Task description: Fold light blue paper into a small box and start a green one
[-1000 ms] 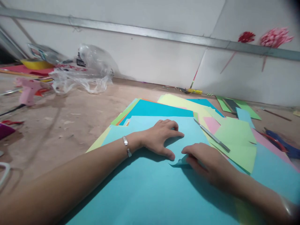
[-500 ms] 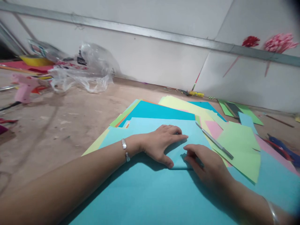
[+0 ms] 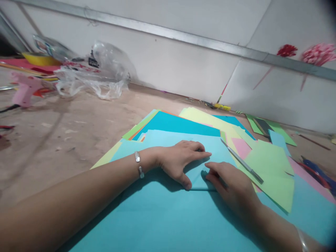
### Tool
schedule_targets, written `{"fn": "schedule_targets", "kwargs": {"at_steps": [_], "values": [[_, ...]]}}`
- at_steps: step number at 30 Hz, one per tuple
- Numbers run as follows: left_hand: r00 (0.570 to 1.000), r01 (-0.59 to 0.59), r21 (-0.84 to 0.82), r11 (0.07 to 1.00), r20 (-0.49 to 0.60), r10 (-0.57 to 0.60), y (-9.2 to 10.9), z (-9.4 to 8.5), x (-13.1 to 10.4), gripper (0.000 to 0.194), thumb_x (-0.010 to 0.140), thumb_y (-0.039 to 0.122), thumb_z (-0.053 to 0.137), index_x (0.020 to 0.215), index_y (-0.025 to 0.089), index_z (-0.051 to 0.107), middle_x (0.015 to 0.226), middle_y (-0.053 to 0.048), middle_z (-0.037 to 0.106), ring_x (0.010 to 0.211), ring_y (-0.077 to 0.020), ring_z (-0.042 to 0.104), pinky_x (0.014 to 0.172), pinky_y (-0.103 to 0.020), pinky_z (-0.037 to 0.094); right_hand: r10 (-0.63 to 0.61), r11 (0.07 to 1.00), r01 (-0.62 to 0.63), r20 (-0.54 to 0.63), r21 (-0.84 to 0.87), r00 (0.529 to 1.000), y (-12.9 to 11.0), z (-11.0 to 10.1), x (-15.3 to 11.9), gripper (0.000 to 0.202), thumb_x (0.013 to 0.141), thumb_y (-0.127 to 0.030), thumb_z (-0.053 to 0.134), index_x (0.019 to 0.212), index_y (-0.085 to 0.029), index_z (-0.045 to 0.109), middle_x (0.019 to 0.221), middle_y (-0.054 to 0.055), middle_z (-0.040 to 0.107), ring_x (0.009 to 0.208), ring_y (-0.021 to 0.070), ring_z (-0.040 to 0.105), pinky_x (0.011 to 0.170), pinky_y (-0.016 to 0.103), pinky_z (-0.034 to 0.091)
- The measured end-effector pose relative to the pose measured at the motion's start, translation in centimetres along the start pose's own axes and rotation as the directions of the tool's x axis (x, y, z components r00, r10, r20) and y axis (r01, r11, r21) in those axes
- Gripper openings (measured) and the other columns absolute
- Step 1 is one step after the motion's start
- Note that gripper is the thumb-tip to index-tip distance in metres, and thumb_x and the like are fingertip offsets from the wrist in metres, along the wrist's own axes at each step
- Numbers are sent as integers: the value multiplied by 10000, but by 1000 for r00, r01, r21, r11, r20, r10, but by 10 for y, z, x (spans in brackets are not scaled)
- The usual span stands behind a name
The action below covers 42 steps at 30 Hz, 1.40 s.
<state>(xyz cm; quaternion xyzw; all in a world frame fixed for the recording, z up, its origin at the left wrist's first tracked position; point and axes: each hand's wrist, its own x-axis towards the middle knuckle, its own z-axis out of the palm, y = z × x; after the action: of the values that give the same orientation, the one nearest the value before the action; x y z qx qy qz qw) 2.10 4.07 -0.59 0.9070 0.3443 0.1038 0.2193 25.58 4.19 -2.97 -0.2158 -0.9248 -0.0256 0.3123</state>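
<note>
A light blue sheet of paper (image 3: 162, 140) lies folded over on a larger blue sheet (image 3: 157, 220), its crease running near me. My left hand (image 3: 181, 161) is spread flat on the folded part, thumb close to the crease. Just right of it, over the same paper, my right hand (image 3: 231, 183) has its thumb and forefinger curved with a small gap between them; nothing shows in the gap. The other fingers of that hand are mostly hidden. A slim grey pen-like tool (image 3: 244, 162) rests on the papers beyond my right hand.
Coloured sheets lie beneath and around, among them a green piece (image 3: 273, 175) and a yellow one (image 3: 202, 115). Scissors (image 3: 320, 175) are at the right edge. A pink glue gun (image 3: 26, 89) and a clear plastic bag (image 3: 105, 73) are at the left. A wall stands behind.
The view has shifted and tilted slightly. Both hands keep almost the same place and pose on the paper.
</note>
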Motion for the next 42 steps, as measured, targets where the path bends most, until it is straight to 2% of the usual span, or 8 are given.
{"fn": "schedule_targets", "kwargs": {"at_steps": [6,10,15,25,28,31,35,42], "values": [[1000,6,-12,1000,18,-6,0,-1,0,1029,676,618,724,1498,153,316,1460,-192,383,1335,-370,362,1114,-516,286,27,998,-28,13,56,1000,2,-3,4,134,946,-182,526,988,-138,645,759,42,675,688,163,637,623,262,503],[1000,7,-4,1000,11,-7,-1,-1,0,1027,666,603,744,1497,176,319,1463,-181,385,1329,-367,370,1108,-508,295,85,991,-90,48,98,995,3,-4,5,115,933,-205,554,990,-156,641,762,29,690,687,154,647,609,247,507],[1000,11,-1,1000,16,-11,2,-3,1,1024,663,613,743,1479,128,359,1441,-193,402,1320,-364,379,1113,-488,299,165,973,-174,71,149,984,3,-5,6,114,907,-227,584,980,-161,642,744,14,688,641,140,639,600,242,510],[999,-28,-74,997,32,30,-4,-7,1,981,637,694,724,1429,185,449,1393,-162,441,1286,-356,414,1101,-495,315,245,942,-266,121,203,962,3,-5,9,109,865,-226,600,950,-172,644,712,6,654,593,133,589,570,247,489],[999,18,-85,996,36,-15,-1,-7,2,785,782,659,625,1415,222,473,1379,-135,463,1288,-327,423,1102,-481,308,267,931,-293,143,215,953,4,-6,10,113,859,-231,603,953,-181,642,684,-1,639,566,132,571,542,248,475],[997,78,-32,996,3,-78,5,-4,4,630,902,595,510,1397,206,492,1385,-141,472,1291,-309,426,1097,-459,306,273,927,-302,154,222,950,4,-6,11,104,854,-228,604,942,-184,637,687,4,645,560,134,572,537,251,473],[995,101,48,994,-33,-99,12,1,6,664,849,576,607,1386,204,489,1368,-139,483,1262,-313,447,1077,-436,326,271,929,-304,171,211,947,4,-7,11,105,842,-227,610,935,-187,637,708,11,653,569,135,578,532,249,469],[990,130,68,989,-64,-125,14,2,6,738,768,543,703,1383,204,477,1378,-139,473,1261,-324,449,1060,-430,346,244,938,-280,183,203,952,4,-8,12,118,852,-207,586,957,-179,632,726,19,644,598,141,576,544,248,466]]}}
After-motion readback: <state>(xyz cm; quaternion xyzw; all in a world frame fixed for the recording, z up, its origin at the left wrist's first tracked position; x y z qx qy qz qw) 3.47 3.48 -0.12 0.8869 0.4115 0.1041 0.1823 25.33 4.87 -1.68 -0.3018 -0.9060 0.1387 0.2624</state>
